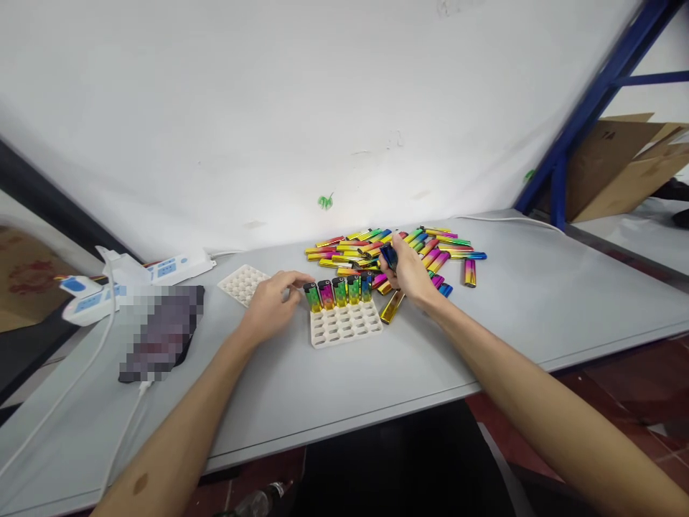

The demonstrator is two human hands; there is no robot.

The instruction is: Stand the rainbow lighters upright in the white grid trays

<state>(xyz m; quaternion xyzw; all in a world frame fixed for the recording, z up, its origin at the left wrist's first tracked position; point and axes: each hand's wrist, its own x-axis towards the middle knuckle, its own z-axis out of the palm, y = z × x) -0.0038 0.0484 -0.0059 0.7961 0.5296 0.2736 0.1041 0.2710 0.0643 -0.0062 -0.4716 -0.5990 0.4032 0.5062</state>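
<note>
A white tray with slots point(347, 332) lies in the middle of the table, a row of several shiny multicoloured lighters point(339, 293) upright along its far edge. My left hand point(272, 305) rests beside the tray's left side, fingers loosely bent and apart, the index fingertip close to the leftmost lighter; whether it touches is unclear. Above the near side of a heap of metallic rainbow lighters point(349, 248), my right hand point(410, 276) is closed around a dark blue lighter point(388, 256), whose lower part the fingers hide.
A second white slotted tray point(243, 282) lies left of my left hand. Further left are a power strip point(166, 267) and a blurred-out phone-like item point(164, 330) with a white cable point(126, 431). A white wall point(323, 108) stands behind; a blue frame point(560, 165) and cardboard box point(613, 165) are right.
</note>
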